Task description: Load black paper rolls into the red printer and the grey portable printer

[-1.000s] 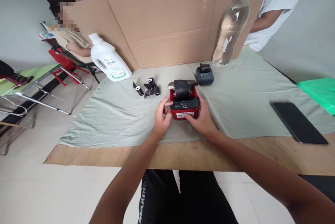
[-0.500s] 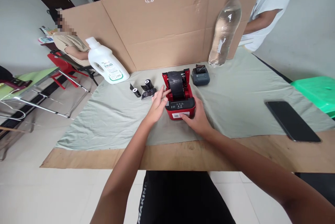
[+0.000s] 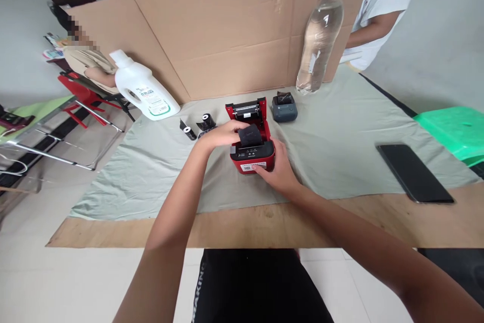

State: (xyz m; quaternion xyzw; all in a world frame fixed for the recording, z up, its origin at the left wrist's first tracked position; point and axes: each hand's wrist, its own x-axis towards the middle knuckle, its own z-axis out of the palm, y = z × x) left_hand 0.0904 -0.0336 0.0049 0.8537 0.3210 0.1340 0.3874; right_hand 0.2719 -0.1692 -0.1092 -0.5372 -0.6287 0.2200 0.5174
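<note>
A red and black label printer stands on the cloth with its lid tipped up and back. My right hand is closed around its right side, thumb on the front by a white sticker. My left hand reaches over the open compartment from the left. Its fingers are bent onto a black paper roll, whose loose end lies towards the front slot; the fingertips are partly hidden behind the paper. Left of the printer lie small black rolls, one partly covered by my left hand.
A small dark grey printer sits behind on the right. A white jug and a water bottle stand before a cardboard screen. A phone lies at right, near a green stool. Two people are beyond the screen.
My left hand has moved from the printer's left edge in over its compartment. The black strip that stretched up towards the lid is now down low, exposing the lid's inside. My right hand stays on the printer.
</note>
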